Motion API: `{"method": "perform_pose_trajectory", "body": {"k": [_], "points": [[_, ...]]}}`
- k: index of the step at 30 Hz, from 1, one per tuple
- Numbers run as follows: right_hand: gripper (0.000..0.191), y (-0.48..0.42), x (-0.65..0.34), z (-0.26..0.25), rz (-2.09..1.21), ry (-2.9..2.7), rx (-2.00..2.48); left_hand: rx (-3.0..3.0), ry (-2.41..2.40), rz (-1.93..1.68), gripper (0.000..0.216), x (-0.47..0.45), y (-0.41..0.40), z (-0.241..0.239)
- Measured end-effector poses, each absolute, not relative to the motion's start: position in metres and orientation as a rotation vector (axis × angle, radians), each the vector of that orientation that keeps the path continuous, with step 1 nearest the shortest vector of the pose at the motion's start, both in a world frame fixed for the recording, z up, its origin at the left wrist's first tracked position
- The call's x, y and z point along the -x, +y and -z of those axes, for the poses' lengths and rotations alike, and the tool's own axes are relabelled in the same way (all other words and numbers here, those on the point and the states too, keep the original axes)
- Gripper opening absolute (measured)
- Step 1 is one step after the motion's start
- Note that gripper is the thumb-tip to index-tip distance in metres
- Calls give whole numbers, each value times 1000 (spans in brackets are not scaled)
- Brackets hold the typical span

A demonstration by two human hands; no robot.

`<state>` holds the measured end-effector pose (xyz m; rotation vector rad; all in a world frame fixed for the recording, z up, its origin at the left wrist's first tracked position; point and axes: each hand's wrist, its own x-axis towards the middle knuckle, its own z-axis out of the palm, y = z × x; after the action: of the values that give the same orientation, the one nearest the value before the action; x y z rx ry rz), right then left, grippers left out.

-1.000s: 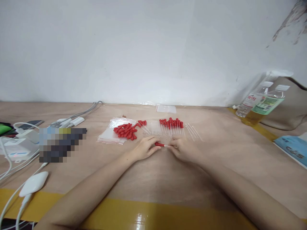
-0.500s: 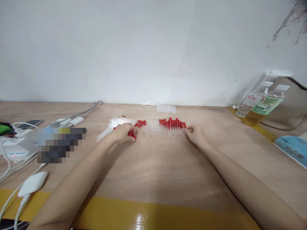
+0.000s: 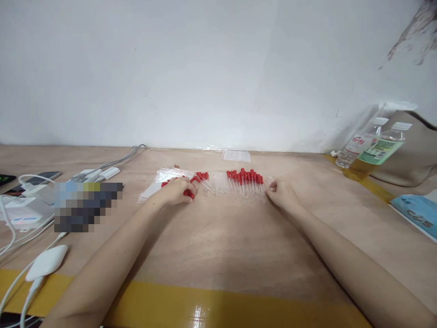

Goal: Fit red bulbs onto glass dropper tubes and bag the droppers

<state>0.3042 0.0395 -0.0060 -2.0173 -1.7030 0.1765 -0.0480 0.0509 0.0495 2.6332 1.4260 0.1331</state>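
My left hand [image 3: 177, 189] rests curled over a pile of loose red rubber bulbs [image 3: 188, 194] lying on clear plastic bags [image 3: 150, 192]; its fingers are closed on the bulbs. My right hand [image 3: 282, 193] is curled at the right end of a row of droppers [image 3: 244, 182], which are clear glass tubes with red bulbs. Its fingertips pinch at thin bare glass tubes [image 3: 270, 181] lying there. A shorter group of droppers [image 3: 203, 178] lies between the pile and the row.
Chargers, cables and a white adapter [image 3: 48, 262] crowd the left side. Two plastic bottles [image 3: 372, 148] lie at the far right by a blue pack [image 3: 418, 212]. A small clear bag [image 3: 236, 155] lies near the wall. Yellow tape [image 3: 211, 307] runs along the near table edge.
A second ago both hands met at the centre holding one dropper. They have since moved apart: the left onto the bulb pile, the right to the glass tubes. The held dropper is gone from the centre.
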Motion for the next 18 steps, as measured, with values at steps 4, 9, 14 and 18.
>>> {"method": "perform_pose_trajectory", "body": {"k": [4,9,14,18], "points": [[16,40,-302,9,-148,-1733,2046,-2649,1370,-173,13,48,53,-46],[15,42,-305,11,-81,-1766,2035,-2637,1343,-189,17,48,52,-46],[19,43,-312,5,-82,-1751,2131,-2694,1385,-212,19,45,47,-54],[22,42,-313,6,-138,-1785,2182,-2705,1381,-420,17,41,43,-63]]}}
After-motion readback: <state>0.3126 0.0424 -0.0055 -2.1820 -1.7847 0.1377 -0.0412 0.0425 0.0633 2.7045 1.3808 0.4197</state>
